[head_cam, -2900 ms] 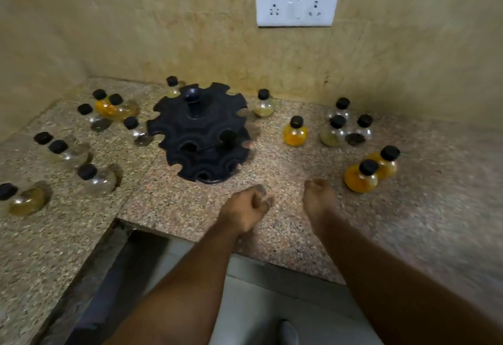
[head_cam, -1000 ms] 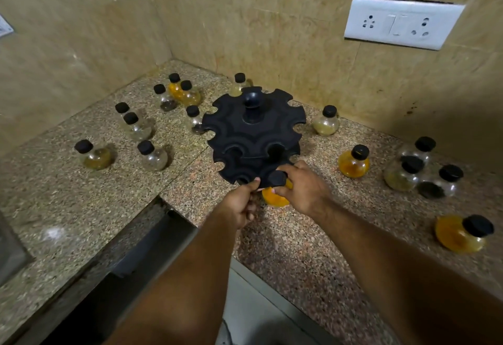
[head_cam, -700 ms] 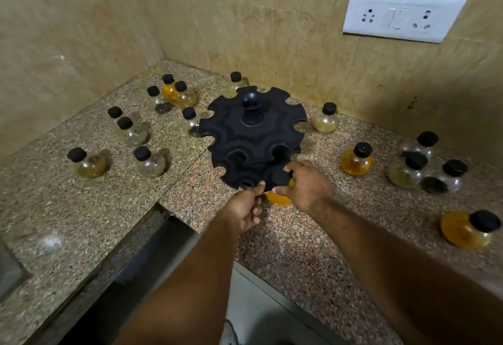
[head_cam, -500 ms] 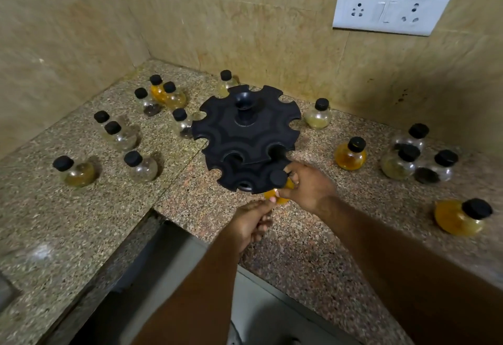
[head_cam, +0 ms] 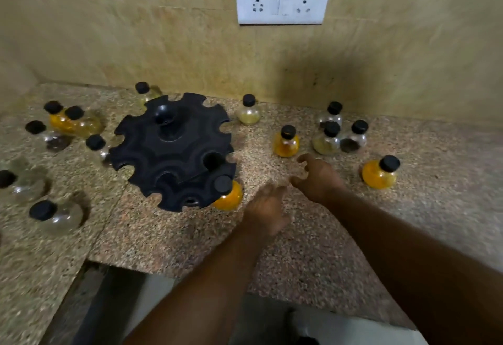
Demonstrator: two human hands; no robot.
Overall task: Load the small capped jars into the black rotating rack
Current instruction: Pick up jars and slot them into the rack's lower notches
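The black rotating rack (head_cam: 174, 151) stands on the granite table (head_cam: 313, 249), towards the left of the view and close to the back wall. One orange jar (head_cam: 228, 196) with a black cap sits in a slot of the lower tier, on the rack's near right edge. The other slots in view hold no jars.

The left hand (head_cam: 268, 210) hovers over the table just right of that loaded jar. It is motion-blurred, but its fingers look relaxed and it holds nothing. The right hand (head_cam: 317, 175) is further right, with fingers spread and loosely curved, also empty. It lies just short of a loose orange jar (head_cam: 286, 143).

Further loose jars stand on the table:
- a pale jar (head_cam: 248, 113) behind the rack's right side
- a cluster of three jars (head_cam: 330, 137) right of centre
- an orange jar (head_cam: 379, 174) at far right
- several jars (head_cam: 68, 122) left of the rack

A white socket plate (head_cam: 281, 2) is fixed to the wall.
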